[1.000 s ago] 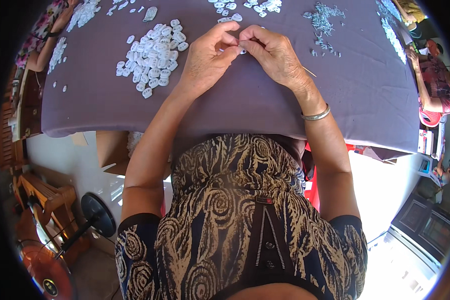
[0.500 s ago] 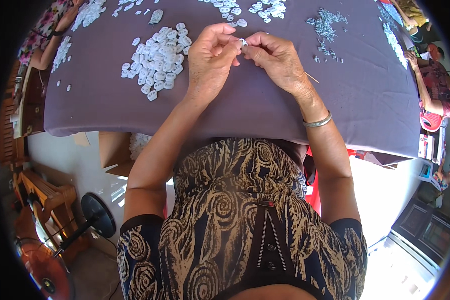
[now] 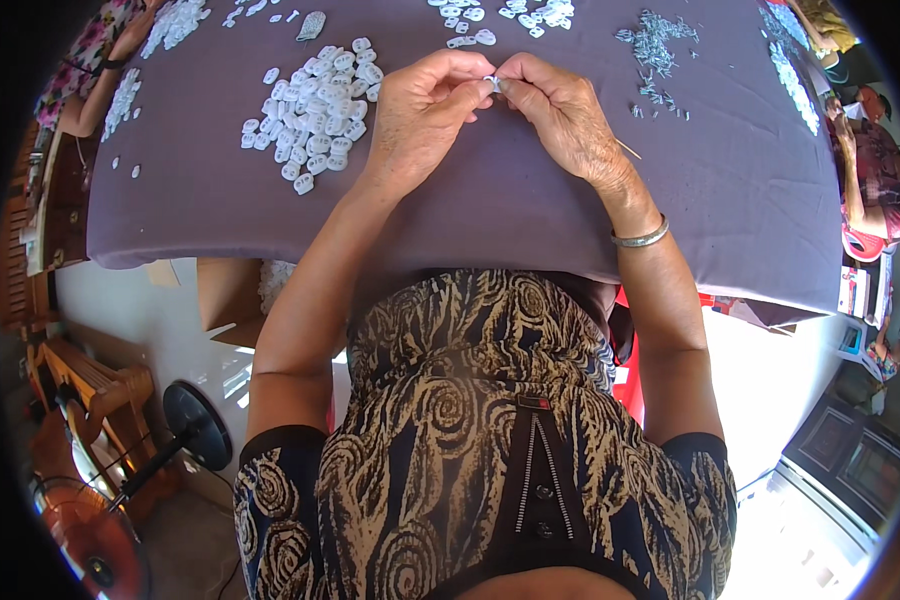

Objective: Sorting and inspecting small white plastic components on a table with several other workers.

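My left hand [image 3: 418, 118] and my right hand [image 3: 562, 118] meet above the table, fingertips pinched together on a small white plastic piece [image 3: 493, 84]. Fingers cover most of that piece, so its full shape is hidden. Out past the heel of my right hand pokes the end of a thin light-brown stick [image 3: 628, 149]; the rest of it is hidden by the hand. Left of my left hand lies a heap of small white plastic pieces with holes [image 3: 315, 112]. Beyond my right hand small silvery metal pieces [image 3: 656, 50] are scattered.
A dark purple cloth [image 3: 530, 225] covers the table. More white pieces [image 3: 542, 12] lie at its far side, near an oval silvery object [image 3: 311, 26]. Other people's arms [image 3: 85, 105] show at the left and right edges. A fan [image 3: 100, 560] stands lower left, beside a cardboard box [image 3: 225, 295].
My fingertips have drawn closer around the white piece, and both hands have shifted slightly. At the right edge, another person's hand has lifted off the table edge.
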The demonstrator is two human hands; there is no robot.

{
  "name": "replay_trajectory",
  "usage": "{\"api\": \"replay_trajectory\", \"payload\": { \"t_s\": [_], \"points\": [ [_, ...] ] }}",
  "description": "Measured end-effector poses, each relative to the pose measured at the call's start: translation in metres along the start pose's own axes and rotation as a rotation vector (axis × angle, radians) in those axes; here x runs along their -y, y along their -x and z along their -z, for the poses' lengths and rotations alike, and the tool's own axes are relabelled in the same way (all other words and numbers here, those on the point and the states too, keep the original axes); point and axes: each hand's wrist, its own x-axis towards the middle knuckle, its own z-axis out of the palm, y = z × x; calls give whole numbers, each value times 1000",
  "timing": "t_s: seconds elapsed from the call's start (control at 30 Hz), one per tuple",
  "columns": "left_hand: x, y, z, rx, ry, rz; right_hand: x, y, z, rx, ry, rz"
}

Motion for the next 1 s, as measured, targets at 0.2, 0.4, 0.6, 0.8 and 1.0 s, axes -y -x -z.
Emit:
{"api": "replay_trajectory", "payload": {
  "t_s": [0.2,0.4,0.6,0.8,1.0],
  "points": [
    [3,0,0,-8,22,-24,-2,0,0,-5,15,-14],
    [6,0,2,-50,-4,5,-26,-4,23,-351,-114,-103],
    [10,-2,2,-62,18,-17,-41,-3,46,-400,229,-130],
    [7,1,-6,-60,-18,-12,-49,-3,38,-222,437,-25],
    [8,4,-8,-27,-22,-22,-48,-2,27,-192,670,95]
  ]
}}
